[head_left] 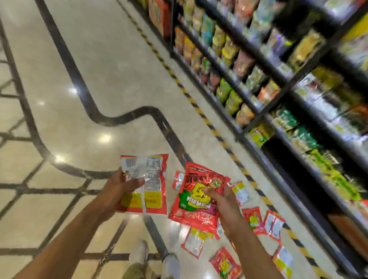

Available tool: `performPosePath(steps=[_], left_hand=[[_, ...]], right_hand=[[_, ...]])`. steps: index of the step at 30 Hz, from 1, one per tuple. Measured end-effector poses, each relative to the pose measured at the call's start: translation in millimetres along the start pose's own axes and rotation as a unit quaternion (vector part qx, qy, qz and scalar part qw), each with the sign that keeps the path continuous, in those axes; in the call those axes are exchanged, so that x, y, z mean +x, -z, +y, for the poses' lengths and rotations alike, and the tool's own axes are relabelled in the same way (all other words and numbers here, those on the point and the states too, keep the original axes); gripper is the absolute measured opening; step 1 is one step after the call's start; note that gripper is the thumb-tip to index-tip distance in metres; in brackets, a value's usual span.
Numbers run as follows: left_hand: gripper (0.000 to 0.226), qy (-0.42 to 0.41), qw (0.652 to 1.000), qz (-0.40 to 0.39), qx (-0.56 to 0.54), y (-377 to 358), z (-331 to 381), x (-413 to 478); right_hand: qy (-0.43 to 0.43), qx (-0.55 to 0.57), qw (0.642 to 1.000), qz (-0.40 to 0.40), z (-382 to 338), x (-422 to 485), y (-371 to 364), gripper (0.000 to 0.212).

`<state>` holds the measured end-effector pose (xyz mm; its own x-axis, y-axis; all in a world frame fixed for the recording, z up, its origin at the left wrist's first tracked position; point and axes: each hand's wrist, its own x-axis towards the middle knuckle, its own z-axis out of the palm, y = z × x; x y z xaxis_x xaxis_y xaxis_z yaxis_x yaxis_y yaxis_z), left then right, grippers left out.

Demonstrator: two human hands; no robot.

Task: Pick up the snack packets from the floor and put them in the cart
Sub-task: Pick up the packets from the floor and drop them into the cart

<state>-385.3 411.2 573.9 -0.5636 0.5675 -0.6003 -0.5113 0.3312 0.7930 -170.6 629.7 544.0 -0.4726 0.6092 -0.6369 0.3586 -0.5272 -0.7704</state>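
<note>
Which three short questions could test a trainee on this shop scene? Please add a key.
1. True or false: the left hand is empty.
2. Where do the loose packets lie? A: on the floor by the shelves; B: on a table; C: in a sink.
3. Fill in: the packet in the right hand is mainly ____ in colour.
Key: 1 false, it grips silver-backed packets; 2 A; 3 red.

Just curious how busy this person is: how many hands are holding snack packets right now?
2. The left hand grips white-backed snack packets, likely two, at lower centre; the right hand, beside it, grips a red snack packet. None seems hidden.
</note>
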Motion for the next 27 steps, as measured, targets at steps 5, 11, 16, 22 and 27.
performPosePath(steps=[5, 11, 16, 22, 27], left_hand=[[0.042, -0.066, 0.998, -0.019, -0.008, -19.3, 75.1, -79.1], [0.051, -0.147, 0.987, -0.063, -0.013, -34.8, 139.1, -162.3], [0.046, -0.199, 0.973, -0.113, 0.010, -50.8, 159.7, -227.4], [0.042, -0.225, 0.955, -0.191, 0.037, -90.2, 151.6, -318.9], [0.044, -0.228, 0.936, -0.259, 0.073, -129.0, 128.9, -385.8]], right_hand=[[0.057, 0.037, 0.998, -0.014, -79.7, -87.6, 10.5, 0.032], [0.139, 0.055, 0.989, 0.009, -128.4, -194.1, 34.8, 0.034], [0.203, 0.053, 0.976, 0.060, -131.3, -289.5, 54.0, 0.033], [0.256, 0.090, 0.955, 0.121, -108.6, -414.8, 86.4, 0.029], [0.283, 0.108, 0.934, 0.188, -75.0, -510.6, 133.4, 0.027]])
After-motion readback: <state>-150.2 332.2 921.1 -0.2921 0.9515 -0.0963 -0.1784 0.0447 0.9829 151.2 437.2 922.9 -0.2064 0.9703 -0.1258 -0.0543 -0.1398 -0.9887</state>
